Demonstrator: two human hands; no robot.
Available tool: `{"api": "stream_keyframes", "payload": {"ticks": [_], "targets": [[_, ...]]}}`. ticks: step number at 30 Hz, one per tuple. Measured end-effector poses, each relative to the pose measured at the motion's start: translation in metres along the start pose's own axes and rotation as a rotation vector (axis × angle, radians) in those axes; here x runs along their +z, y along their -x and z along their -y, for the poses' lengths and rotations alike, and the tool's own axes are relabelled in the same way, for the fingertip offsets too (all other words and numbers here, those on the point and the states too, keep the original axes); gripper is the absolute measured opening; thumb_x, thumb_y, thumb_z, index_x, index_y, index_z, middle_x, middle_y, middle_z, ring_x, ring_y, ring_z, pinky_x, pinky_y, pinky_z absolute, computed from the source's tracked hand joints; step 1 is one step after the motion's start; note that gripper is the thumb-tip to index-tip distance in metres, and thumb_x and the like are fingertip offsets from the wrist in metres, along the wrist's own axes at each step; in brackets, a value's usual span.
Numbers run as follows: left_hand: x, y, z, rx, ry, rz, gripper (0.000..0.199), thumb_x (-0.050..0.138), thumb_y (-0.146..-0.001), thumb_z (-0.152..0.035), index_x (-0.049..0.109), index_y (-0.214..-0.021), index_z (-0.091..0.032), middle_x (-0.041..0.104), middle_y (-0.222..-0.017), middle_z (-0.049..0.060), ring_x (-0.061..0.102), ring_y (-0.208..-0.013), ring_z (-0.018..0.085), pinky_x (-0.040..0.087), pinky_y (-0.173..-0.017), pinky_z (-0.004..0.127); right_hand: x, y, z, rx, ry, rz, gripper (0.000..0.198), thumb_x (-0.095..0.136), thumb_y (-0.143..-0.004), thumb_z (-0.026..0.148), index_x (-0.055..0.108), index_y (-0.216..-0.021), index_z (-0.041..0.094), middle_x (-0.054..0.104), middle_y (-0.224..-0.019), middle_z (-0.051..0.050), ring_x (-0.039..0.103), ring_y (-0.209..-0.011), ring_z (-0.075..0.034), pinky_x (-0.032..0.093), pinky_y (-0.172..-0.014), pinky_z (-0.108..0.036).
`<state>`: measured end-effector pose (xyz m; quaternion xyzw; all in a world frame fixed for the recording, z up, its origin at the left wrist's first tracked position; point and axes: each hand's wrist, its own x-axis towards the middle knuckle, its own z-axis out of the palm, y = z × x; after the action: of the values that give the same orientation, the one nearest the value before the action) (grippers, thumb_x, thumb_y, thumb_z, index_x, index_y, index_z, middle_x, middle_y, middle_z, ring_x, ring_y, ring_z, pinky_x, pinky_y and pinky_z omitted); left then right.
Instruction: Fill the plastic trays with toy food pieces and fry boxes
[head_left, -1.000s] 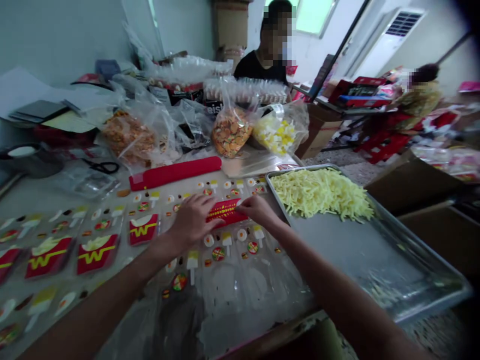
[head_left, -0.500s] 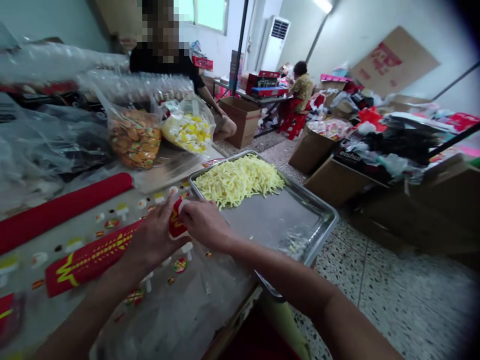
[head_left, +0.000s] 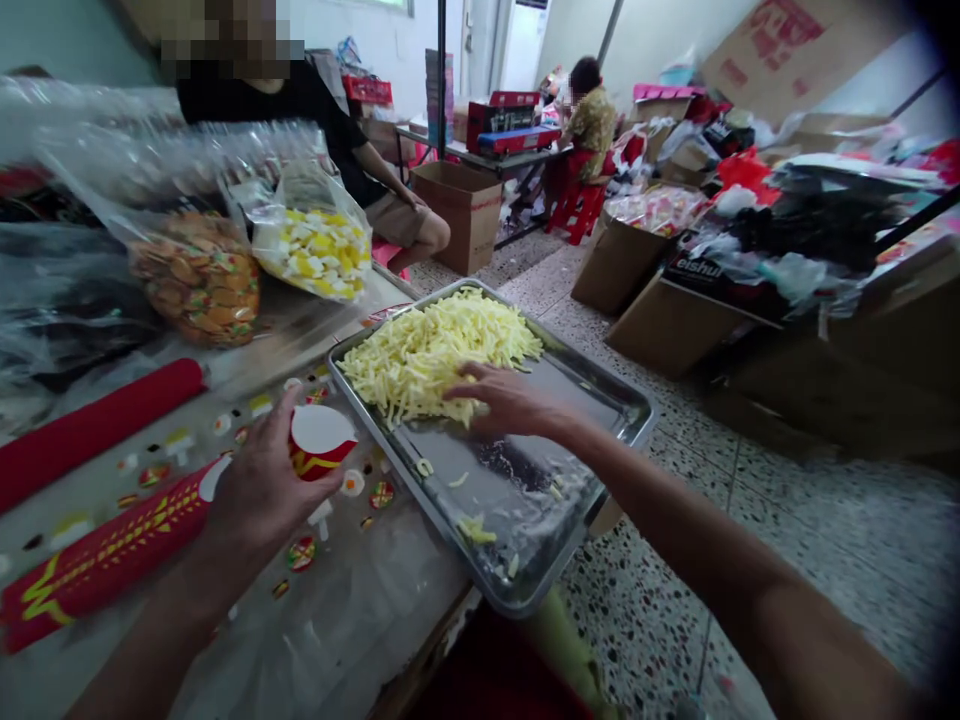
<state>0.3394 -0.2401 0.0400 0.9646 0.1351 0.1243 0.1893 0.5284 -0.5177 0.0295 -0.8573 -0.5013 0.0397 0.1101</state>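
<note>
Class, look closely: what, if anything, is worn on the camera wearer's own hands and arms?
The left hand and right hand wear no gloves. No sleeve, watch or bracelet shows on the left forearm or right forearm. Blur hides finer details, such as rings.

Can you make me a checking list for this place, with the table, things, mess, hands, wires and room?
Surface: table with clear plastic and small food-shaped pieces.
Things: red carton, white inside; metal tray bearing heaped pale-yellow strips.
Clutter: bag of orange pieces, bag of yellow-and-white pieces.
Hands: left hand holds the carton; right hand is at the heap's near edge, grip unclear.
Wires: nothing seen.
Room: two seated people, cardboard box, speckled floor.
</note>
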Motion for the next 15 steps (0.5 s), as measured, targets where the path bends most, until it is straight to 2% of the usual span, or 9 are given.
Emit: {"api": "stream_keyframes", "payload": {"ticks": [1,4,6,9,11,13,15], "targets": [[0.000,0.000,0.001,-0.015,0.010,0.007,0.088,0.072,-0.077,-0.041,0.035,-0.154,-0.018,0.055,-0.144,0.019,0.057,-0.129,0.043,0.051,-0.104,0.057,-0.004,0.018,-0.008,-0.012,-0.093,0.003,0.054,0.081,-0.082,0.030,0.065,-0.133,0.039,0.058,-0.136,-0.003,0.056,-0.112,-0.025,0.047,-0.094,-0.039],[0.003,-0.006,-0.010,0.005,0.023,0.023,0.091,0.075,-0.073,-0.045,0.037,-0.152,-0.020,0.060,-0.138,0.017,0.061,-0.123,0.042,0.053,-0.102,0.056,-0.013,0.050,-0.023,0.121,-0.250,-0.177,0.046,0.078,-0.086,0.028,0.068,-0.131,0.033,0.061,-0.126,-0.005,0.061,-0.099,-0.020,0.050,-0.089,-0.035],[0.007,-0.012,-0.029,0.054,0.023,0.009,0.092,0.075,-0.073,-0.047,0.037,-0.153,-0.022,0.059,-0.140,0.014,0.060,-0.124,0.040,0.052,-0.104,0.055,-0.012,0.049,-0.018,0.161,-0.248,-0.204,0.044,0.076,-0.088,0.025,0.067,-0.131,0.031,0.061,-0.126,-0.006,0.062,-0.098,-0.019,0.050,-0.089,-0.034],[0.010,-0.017,-0.057,0.104,0.030,-0.032,0.093,0.075,-0.074,-0.047,0.033,-0.154,-0.026,0.056,-0.145,0.011,0.058,-0.128,0.038,0.051,-0.107,0.054,-0.010,0.031,-0.003,0.096,-0.165,-0.106,0.042,0.076,-0.088,0.022,0.068,-0.128,0.031,0.058,-0.135,-0.007,0.059,-0.112,-0.021,0.047,-0.095,-0.033],[0.009,-0.016,-0.065,0.128,0.015,-0.053,0.094,0.075,-0.075,-0.044,0.031,-0.156,-0.027,0.053,-0.147,0.012,0.055,-0.131,0.041,0.049,-0.109,0.057,-0.015,0.027,0.000,0.090,-0.135,-0.104,0.036,0.072,-0.089,0.019,0.070,-0.124,0.030,0.061,-0.133,-0.006,0.059,-0.113,-0.021,0.046,-0.094,-0.032],[0.008,-0.012,-0.061,0.137,-0.011,-0.048,0.095,0.075,-0.075,-0.043,0.029,-0.156,-0.029,0.051,-0.149,0.011,0.051,-0.134,0.043,0.046,-0.111,0.061,-0.025,0.037,-0.006,0.148,-0.160,-0.120,0.026,0.069,-0.092,0.020,0.073,-0.117,0.027,0.069,-0.114,-0.005,0.062,-0.098,-0.018,0.046,-0.086,-0.030],[0.009,-0.006,-0.051,0.127,0.001,0.008,0.093,0.074,-0.076,-0.044,0.028,-0.156,-0.031,0.052,-0.148,0.010,0.052,-0.133,0.042,0.046,-0.110,0.061,-0.034,0.060,-0.015,0.240,-0.197,-0.067,0.013,0.070,-0.091,0.023,0.076,-0.103,0.024,0.071,-0.089,-0.001,0.061,-0.078,-0.014,0.045,-0.075,-0.028]]}}
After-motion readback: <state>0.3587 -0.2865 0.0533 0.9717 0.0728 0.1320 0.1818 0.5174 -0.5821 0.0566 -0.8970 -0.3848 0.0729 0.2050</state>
